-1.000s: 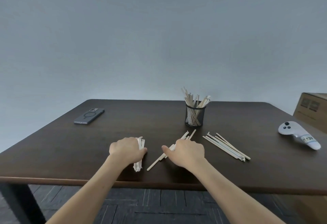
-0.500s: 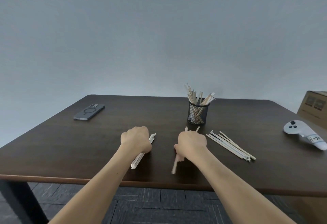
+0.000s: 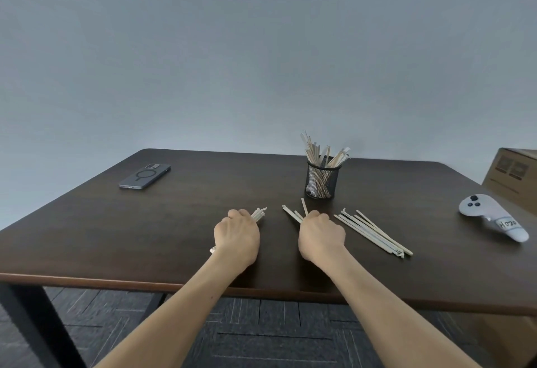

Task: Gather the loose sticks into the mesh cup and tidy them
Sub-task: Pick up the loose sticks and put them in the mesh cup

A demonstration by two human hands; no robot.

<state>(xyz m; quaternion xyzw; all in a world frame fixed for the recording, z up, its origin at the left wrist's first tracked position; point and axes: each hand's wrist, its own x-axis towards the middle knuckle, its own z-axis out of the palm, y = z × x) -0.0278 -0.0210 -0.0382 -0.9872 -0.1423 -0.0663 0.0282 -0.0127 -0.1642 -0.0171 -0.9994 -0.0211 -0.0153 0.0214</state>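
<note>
A black mesh cup (image 3: 322,178) stands upright on the dark table (image 3: 145,228), holding several pale sticks that fan out of its top. My left hand (image 3: 236,237) is closed around a white bundle of sticks (image 3: 258,213) whose ends poke out past the knuckles. My right hand (image 3: 321,235) grips another bunch of sticks (image 3: 295,213), their tips pointing up and left. Both fists hover near the table, in front of the cup. A loose pile of sticks (image 3: 374,234) lies flat to the right of my right hand.
A dark phone (image 3: 144,176) lies at the far left of the table. A white controller (image 3: 491,218) rests near the right edge, with a cardboard box (image 3: 511,177) behind it. The table's front edge runs just under my wrists.
Both hands closed on their bundles, lifted them off the table and moved forward toward the cup. The sticks in the right hand swung from lying flat to pointing up.
</note>
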